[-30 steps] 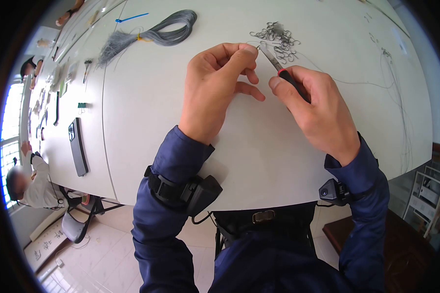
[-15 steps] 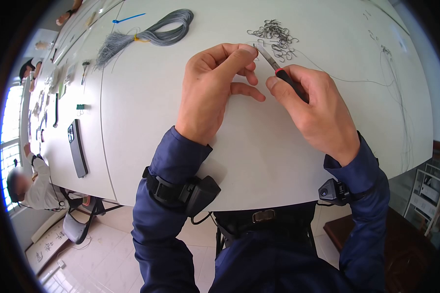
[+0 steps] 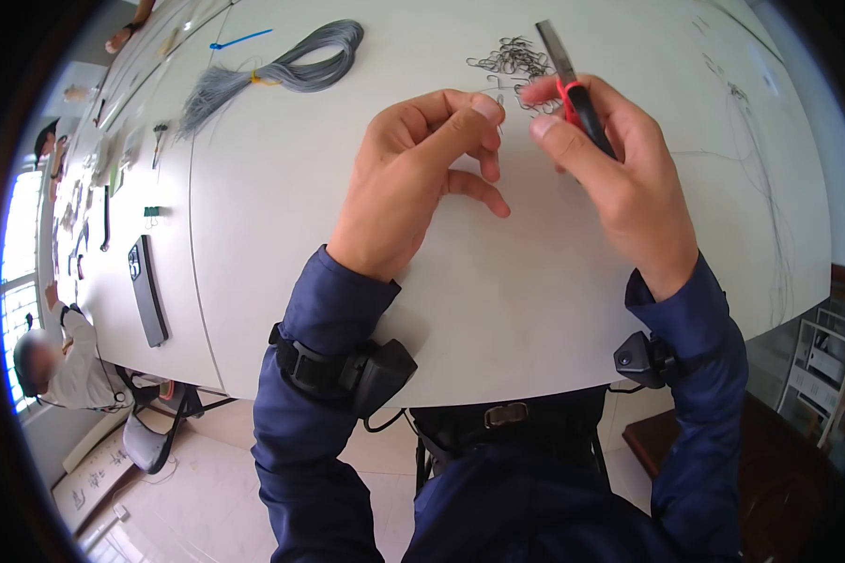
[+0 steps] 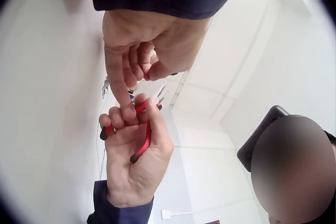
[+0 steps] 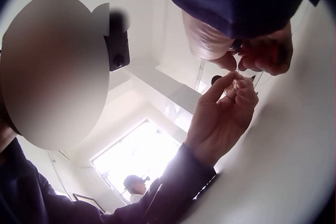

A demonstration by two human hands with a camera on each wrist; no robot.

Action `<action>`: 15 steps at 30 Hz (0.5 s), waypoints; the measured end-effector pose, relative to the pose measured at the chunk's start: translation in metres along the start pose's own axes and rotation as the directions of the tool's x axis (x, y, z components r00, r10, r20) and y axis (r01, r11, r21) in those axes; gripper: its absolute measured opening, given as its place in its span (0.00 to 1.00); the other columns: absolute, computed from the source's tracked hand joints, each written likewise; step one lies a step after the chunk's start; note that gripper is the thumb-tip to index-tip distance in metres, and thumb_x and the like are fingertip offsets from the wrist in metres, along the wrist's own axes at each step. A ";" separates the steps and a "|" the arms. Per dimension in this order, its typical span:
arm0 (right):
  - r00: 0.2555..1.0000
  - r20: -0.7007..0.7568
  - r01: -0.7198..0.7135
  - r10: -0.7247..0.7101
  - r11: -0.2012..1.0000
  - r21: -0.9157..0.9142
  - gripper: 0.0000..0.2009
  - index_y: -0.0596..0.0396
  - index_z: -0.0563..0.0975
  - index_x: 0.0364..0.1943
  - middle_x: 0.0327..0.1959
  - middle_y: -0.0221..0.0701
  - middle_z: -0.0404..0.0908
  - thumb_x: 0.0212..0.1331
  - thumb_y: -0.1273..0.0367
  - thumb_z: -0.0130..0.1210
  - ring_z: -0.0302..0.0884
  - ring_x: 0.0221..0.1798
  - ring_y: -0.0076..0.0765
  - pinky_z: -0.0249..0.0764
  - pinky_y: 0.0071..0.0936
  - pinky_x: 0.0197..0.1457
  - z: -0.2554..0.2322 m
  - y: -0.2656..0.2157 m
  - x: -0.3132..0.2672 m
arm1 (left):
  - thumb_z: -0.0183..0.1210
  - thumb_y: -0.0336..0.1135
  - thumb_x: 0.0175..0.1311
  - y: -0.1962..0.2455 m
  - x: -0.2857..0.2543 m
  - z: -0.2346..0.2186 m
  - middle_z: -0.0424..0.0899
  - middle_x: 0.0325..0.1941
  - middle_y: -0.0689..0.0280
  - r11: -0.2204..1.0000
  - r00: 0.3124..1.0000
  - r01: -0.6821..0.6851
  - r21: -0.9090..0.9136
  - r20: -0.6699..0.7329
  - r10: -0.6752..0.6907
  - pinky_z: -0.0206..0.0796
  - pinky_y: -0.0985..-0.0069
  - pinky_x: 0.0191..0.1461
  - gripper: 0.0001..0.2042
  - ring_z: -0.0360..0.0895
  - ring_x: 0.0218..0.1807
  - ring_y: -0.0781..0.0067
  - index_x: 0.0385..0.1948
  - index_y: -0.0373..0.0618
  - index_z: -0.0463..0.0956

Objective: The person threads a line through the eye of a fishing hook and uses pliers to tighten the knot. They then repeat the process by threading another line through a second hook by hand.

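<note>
My left hand (image 3: 418,169) pinches a tiny hook (image 3: 499,99) between thumb and forefinger, its other fingers loosely spread. To its right, my right hand (image 3: 629,178) grips pliers by the red and black handles (image 3: 584,111), their metal jaws pointing up and away from the pinched piece. The left wrist view shows the red handles (image 4: 143,145) across the right palm. Beyond the fingertips lies a pile of dark hooks (image 3: 512,58), partly hidden by the right hand. In the right wrist view the left hand (image 5: 223,116) is just below the right hand (image 5: 236,50).
A bundle of grey line (image 3: 324,58) tied in yellow lies at the upper left, near a blue strip (image 3: 241,39). A phone (image 3: 147,291) and green clip (image 3: 152,212) are on the left. Thin lines with hooks (image 3: 740,92) lie right. Another person (image 3: 75,371) sits far left.
My right hand has moved the pliers up and to the right, away from the left fingertips, and their tips now point upward. The left hand keeps its pinch.
</note>
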State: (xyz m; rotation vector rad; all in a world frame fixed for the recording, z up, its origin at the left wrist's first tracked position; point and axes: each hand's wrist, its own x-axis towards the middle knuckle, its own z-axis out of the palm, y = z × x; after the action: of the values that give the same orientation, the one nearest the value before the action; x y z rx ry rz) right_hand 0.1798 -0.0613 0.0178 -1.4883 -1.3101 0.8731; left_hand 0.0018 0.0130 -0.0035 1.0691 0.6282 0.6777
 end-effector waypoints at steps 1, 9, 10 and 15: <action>1.000 0.020 -0.009 0.008 0.999 0.037 0.11 0.61 0.80 0.39 0.28 0.27 0.78 0.64 0.65 0.57 0.70 0.30 0.22 0.69 0.26 0.37 -0.002 0.001 0.002 | 0.55 0.38 0.74 0.001 0.000 0.000 0.77 0.34 0.66 0.999 0.999 0.033 0.001 0.037 -0.033 0.78 0.73 0.30 0.12 0.76 0.34 0.77 0.37 0.36 0.77; 0.995 0.093 -0.030 0.021 0.995 0.095 0.11 0.62 0.80 0.39 0.32 0.28 0.81 0.65 0.66 0.58 0.74 0.36 0.22 0.71 0.22 0.46 -0.005 0.005 0.003 | 0.54 0.38 0.74 0.003 -0.002 0.006 0.77 0.33 0.65 0.996 0.994 0.082 0.034 0.063 -0.084 0.79 0.73 0.29 0.13 0.77 0.34 0.76 0.39 0.34 0.77; 0.996 0.090 -0.031 0.022 0.995 0.094 0.11 0.62 0.80 0.39 0.32 0.28 0.80 0.65 0.66 0.58 0.74 0.36 0.22 0.71 0.22 0.46 -0.005 0.004 0.003 | 0.54 0.37 0.74 0.002 -0.002 0.005 0.77 0.34 0.65 0.996 0.995 0.084 0.010 0.058 -0.084 0.79 0.73 0.29 0.13 0.77 0.33 0.76 0.40 0.33 0.77; 0.997 0.082 -0.024 0.016 0.995 0.101 0.11 0.62 0.79 0.39 0.31 0.28 0.80 0.65 0.66 0.58 0.74 0.36 0.22 0.71 0.22 0.45 -0.004 0.004 0.002 | 0.54 0.34 0.72 0.002 -0.001 0.004 0.78 0.34 0.64 0.997 0.996 0.075 0.006 0.052 -0.075 0.80 0.72 0.29 0.11 0.77 0.33 0.76 0.41 0.33 0.77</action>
State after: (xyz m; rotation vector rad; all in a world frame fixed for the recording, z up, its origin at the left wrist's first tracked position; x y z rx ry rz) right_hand 0.1850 -0.0596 0.0152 -1.4012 -1.2915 1.0074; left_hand 0.0037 0.0101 0.0000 1.0584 0.6215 0.5817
